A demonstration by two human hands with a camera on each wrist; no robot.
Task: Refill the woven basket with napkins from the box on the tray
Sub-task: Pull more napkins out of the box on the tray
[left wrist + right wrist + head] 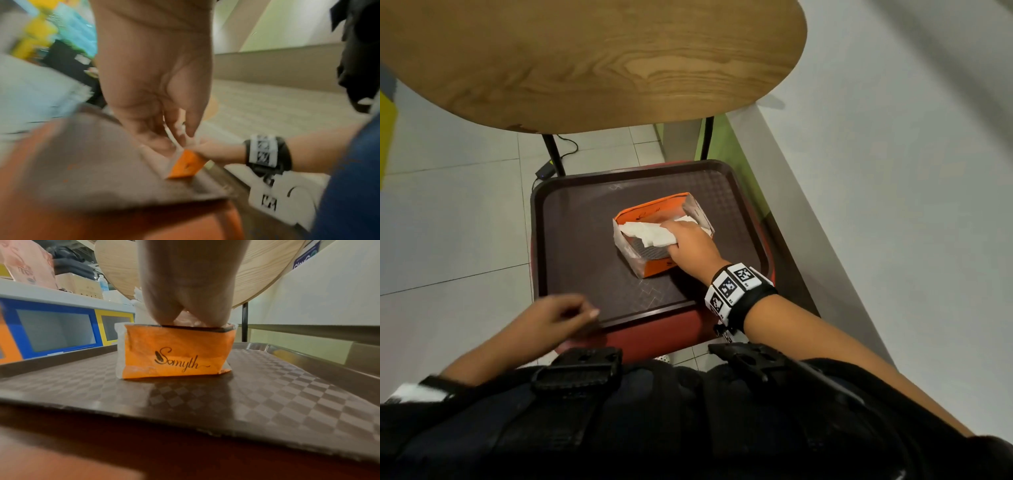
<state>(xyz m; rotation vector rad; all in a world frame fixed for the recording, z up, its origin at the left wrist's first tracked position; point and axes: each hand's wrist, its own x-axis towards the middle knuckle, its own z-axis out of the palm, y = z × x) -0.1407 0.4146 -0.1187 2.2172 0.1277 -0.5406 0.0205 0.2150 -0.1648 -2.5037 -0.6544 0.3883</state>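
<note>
An orange napkin box (pixel 658 269) with an open top stands in the middle of a dark brown tray (pixel 585 246). White napkins (pixel 647 233) stick out of it. My right hand (pixel 688 244) reaches into the box and grips the napkins. The right wrist view shows the box (pixel 174 353) from its side, with the right hand (pixel 185 288) above its rim and a bit of napkin (pixel 139 311) behind. My left hand (pixel 561 315) hovers at the tray's front edge, fingers loosely curled, holding nothing. The left wrist view is blurred. No woven basket is in view.
The tray lies on a red chair seat (pixel 654 340). A round wooden table (pixel 592 61) stands just beyond it on black legs. A grey ledge and wall (pixel 859 205) run along the right. A power adapter with its cable (pixel 544 171) lies on the tiled floor.
</note>
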